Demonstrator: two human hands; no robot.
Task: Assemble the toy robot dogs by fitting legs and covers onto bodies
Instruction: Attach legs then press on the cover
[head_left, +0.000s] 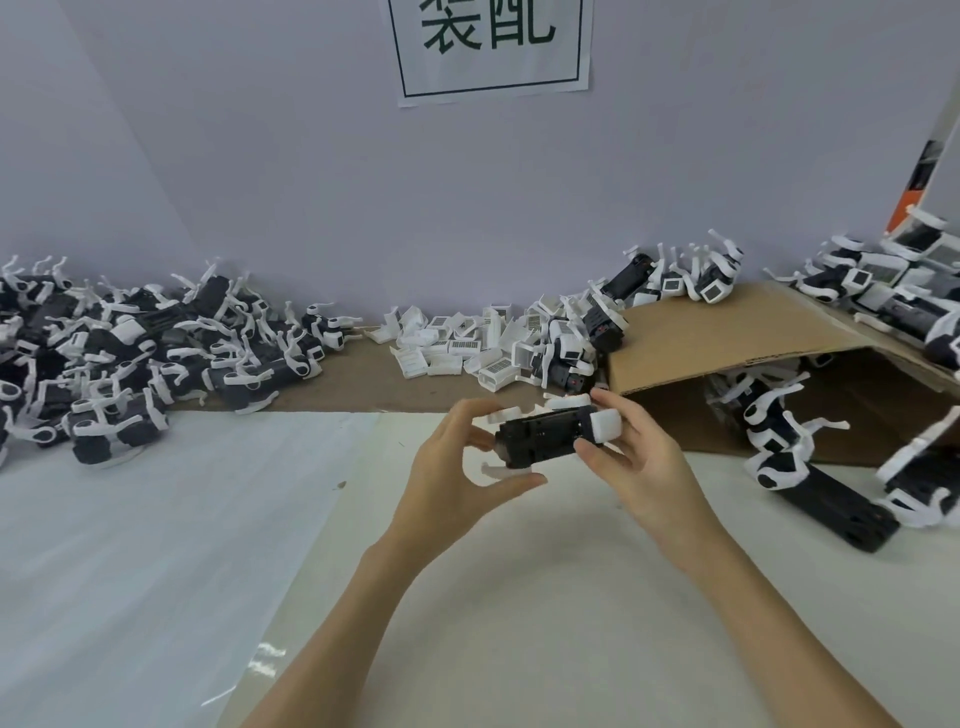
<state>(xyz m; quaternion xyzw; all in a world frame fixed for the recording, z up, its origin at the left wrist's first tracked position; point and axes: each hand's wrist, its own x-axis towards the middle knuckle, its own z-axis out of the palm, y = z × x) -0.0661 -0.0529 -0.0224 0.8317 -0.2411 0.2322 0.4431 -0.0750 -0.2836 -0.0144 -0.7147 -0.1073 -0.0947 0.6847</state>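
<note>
Both hands (545, 462) grip a black, white-capped dog body (550, 434).

Both hands raised together, left hand (457, 467) and right hand (641, 462) with fingers curled, gripping.

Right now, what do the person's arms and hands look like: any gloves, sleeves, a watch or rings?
Both arms are bare from the frame's lower edge to the fingers: no sleeves, gloves, watch or wristband in view. The left hand and the right hand show no rings on the fingers that can be seen. The nails look short and unpainted.
</note>
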